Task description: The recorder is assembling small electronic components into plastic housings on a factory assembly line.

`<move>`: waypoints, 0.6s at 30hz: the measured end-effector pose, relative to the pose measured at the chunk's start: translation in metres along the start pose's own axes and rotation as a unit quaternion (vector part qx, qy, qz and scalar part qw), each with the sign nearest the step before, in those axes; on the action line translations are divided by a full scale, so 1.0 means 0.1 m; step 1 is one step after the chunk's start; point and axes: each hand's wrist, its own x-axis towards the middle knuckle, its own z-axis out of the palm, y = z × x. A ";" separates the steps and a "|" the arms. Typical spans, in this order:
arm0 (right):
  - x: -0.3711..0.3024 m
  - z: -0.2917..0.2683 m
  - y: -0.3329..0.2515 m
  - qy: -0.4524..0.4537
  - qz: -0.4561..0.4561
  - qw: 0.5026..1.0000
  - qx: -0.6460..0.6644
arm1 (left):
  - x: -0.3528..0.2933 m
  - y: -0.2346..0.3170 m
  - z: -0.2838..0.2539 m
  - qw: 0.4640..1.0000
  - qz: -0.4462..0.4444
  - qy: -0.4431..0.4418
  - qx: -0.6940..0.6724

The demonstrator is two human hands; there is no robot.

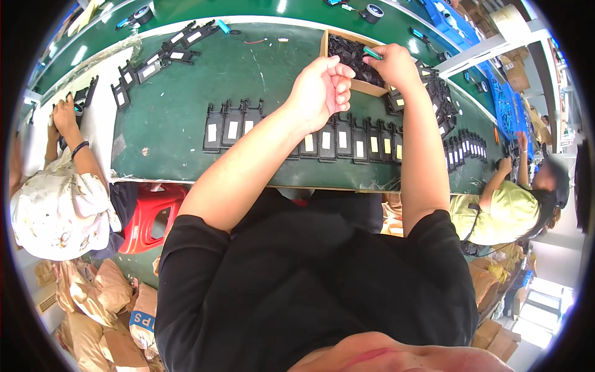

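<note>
My left hand [323,88] is raised over the green work table [167,133], its fingers curled in toward the palm. Whatever those fingers hold, if anything, is hidden. Beyond it stands an open cardboard box [325,44] filled with small black plastic parts [348,52]. At the right side of this box, my right hand [398,66] grips a short green stick-shaped tool [372,53]; its tip is too small to make out. Below both hands runs a row of flat black plastic frames [327,144] with white or yellowish labels, partly covered by my left forearm.
More black frames lie heaped [441,102] right of the box, with others [149,67] at the far left. A co-worker [65,204] sits on the left near a red stool [149,214], another person [511,211] on the right. A green conveyor [235,11] runs behind the table.
</note>
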 end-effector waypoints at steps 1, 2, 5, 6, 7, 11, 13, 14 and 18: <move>0.02 0.08 0.09 0.065 -0.047 0.997 0.005 | 0.01 -0.01 -0.02 1.000 -0.005 -0.017 -0.009; 0.02 0.08 0.15 0.065 -0.047 0.997 0.003 | 0.03 -0.03 -0.02 1.000 -0.005 -0.018 -0.010; -0.09 0.04 0.01 0.117 -0.081 0.981 0.136 | 0.05 -0.06 0.01 0.996 0.009 0.084 0.000; -0.20 0.00 -0.10 0.114 -0.083 0.981 0.135 | 0.05 -0.07 0.06 0.996 -0.002 0.089 -0.030; -0.31 -0.06 -0.26 0.117 -0.103 0.962 0.222 | 0.03 -0.06 0.12 0.994 -0.014 0.095 -0.059; -0.76 -0.13 -0.67 0.022 -0.119 0.912 0.393 | 0.03 -0.08 0.10 0.994 -0.022 -0.002 -0.103; -0.90 -0.16 -0.76 0.045 -0.219 0.951 0.214 | -0.02 -0.07 0.16 0.995 -0.002 -0.015 -0.100; -0.95 -0.13 -0.77 0.062 -0.255 0.956 0.130 | -0.05 -0.07 0.18 0.994 -0.011 0.018 -0.105; -1.09 -0.02 -0.61 0.076 -0.240 0.943 0.219 | 0.06 -0.23 0.01 0.995 -0.059 0.006 -0.081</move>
